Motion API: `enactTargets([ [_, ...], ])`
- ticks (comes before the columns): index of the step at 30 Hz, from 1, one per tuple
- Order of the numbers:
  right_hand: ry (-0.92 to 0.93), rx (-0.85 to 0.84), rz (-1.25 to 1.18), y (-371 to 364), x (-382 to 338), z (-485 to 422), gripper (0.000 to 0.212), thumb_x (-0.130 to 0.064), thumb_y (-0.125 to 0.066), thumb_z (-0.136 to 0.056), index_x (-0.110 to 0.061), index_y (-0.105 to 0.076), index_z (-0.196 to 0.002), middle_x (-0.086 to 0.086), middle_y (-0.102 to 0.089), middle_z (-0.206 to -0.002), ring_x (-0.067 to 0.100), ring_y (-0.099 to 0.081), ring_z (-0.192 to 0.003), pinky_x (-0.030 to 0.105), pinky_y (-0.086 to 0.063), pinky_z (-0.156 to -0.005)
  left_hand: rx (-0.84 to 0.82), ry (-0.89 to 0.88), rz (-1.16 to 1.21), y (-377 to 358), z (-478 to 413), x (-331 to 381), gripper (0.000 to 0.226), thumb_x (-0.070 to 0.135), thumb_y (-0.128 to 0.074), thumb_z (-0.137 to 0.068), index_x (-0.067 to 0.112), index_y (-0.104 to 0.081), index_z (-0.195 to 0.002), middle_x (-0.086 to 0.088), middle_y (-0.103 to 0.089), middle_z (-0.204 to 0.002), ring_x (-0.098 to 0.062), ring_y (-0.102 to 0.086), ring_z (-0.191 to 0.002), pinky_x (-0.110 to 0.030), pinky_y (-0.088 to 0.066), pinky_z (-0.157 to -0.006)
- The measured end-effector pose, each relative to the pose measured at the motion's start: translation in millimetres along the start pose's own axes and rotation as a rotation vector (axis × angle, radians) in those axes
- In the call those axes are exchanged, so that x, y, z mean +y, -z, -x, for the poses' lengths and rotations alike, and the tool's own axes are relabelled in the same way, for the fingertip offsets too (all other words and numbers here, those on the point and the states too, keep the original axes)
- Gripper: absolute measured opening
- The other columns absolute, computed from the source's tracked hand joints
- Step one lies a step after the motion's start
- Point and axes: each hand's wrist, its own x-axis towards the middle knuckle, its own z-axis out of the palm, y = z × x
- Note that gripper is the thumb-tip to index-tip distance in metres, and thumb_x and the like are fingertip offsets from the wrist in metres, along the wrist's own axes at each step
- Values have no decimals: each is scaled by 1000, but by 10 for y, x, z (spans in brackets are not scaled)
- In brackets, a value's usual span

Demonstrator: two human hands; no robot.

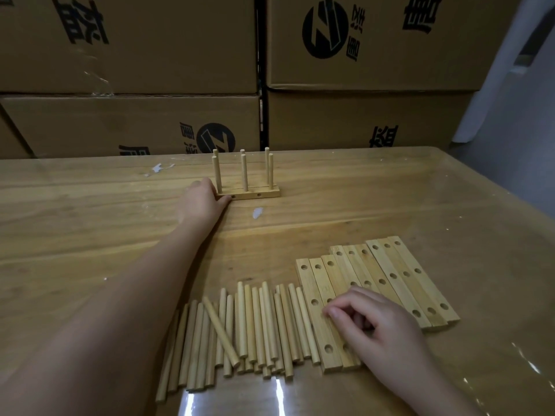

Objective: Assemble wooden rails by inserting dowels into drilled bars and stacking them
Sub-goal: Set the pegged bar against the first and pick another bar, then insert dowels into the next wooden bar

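Reaching far across the surface (90,223), the left hand (202,201) is set against the left end of the assembled rails (255,194). The thumb is laid on the near face and the other fingers are curled round the end, mostly hidden. The assembly stands well away from the person, near the cardboard boxes (135,55). Its long axis runs left to right, and six dowels stand upright in two rows of three.

The right hand (378,325) is kept close to the body, on the row of drilled bars (399,274). Its fingers (338,310) are loosely curled, and the tips rest on the tops of the leftmost bars. No bar is lifted or seen to be pinched. The bars lie side by side and touching, with their long axes pointing away from the person and leaning slightly left at the far end. The loose dowels (255,325) are heaped just to their left, roughly parallel.

The next bar is judged to lie directly under the right fingers, so that hand is far the nearer. A grasp across the bar's narrow width would be needed. The bar would then have to be turned crosswise to match the assembly.
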Motion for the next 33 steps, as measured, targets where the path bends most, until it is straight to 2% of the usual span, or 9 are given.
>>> enactTargets([
  [7,-4,10,-10,-13,6,5,13,-34,-56,-83,-32,-67,-77,-15,-58,-72,7,-53,-66,17,-40,-53,-18,-10,-21,48,37,32,33,45,-65,-85,15,-56,-97,-4,-59,-92,-22,-56,-85,-40,-54,-76],
  [12,-10,12,1,-24,21,13,12,-24,-64,-86,-31,-68,-78,-17,-58,-70,8,-54,-67,21,-43,-53,-127,35,195,209,208,17,31,28,-65,-88,13,-56,-114,-6,-57,-110,-19,-55,-99,-35,-51,-89],
  [15,-25,8,-3,-30,17,14,11,-26,-61,-86,-31,-68,-78,-19,-59,-72,8,-55,-69,24,-45,-54,-194,88,463,461,506,-4,27,20,-60,-92,13,-55,-118,-3,-58,-110,-10,-58,-89,-21,-48,-73],
  [16,-31,7,0,-34,24,11,11,-26,-61,-86,-32,-67,-78,-19,-59,-72,7,-55,-71,23,-45,-55,-218,91,536,543,624,-6,24,19,-58,-93,14,-56,-116,-2,-59,-108,-9,-58,-87,-21,-47,-70],
  [19,-49,8,-4,-40,26,7,11,-28,-60,-86,-32,-67,-80,-21,-60,-74,4,-55,-72,22,-46,-58,-239,65,675,816,996,-15,14,14,-57,-93,13,-60,-107,-5,-62,-105,-16,-60,-94,-29,-49,-82],
  [21,-56,3,-10,-37,14,16,10,-29,-59,-87,-31,-68,-81,-20,-61,-75,3,-55,-71,25,-48,-59,-194,80,782,970,1242,1,8,14,-56,-93,16,-61,-99,-4,-65,-98,-15,-61,-89,-26,-48,-76],
  [23,-58,-2,3,-38,16,13,10,-29,-59,-87,-31,-68,-83,-19,-62,-76,1,-55,-70,26,-49,-60,-174,126,924,1076,1518,84,7,17,-55,-94,17,-62,-96,0,-67,-87,-10,-60,-73,-22,-45,-64],
  [28,-56,-12,16,-39,18,12,12,-31,-58,-87,-39,-64,-81,-24,-60,-77,-4,-54,-74,13,-40,-55,-373,212,1358,1067,2343,412,18,16,-53,-94,13,-65,-81,-2,-62,-64,-8,-48,-43,-16,-36,-37],
  [33,-72,-9,60,-33,-13,4,12,-33,-56,-89,-41,-61,-81,-26,-58,-74,-4,-53,-68,9,-32,-51,-528,210,1454,1031,2764,542,19,27,-55,-89,11,-63,-81,-5,-61,-66,-12,-50,-43,-19,-39,-39],
])
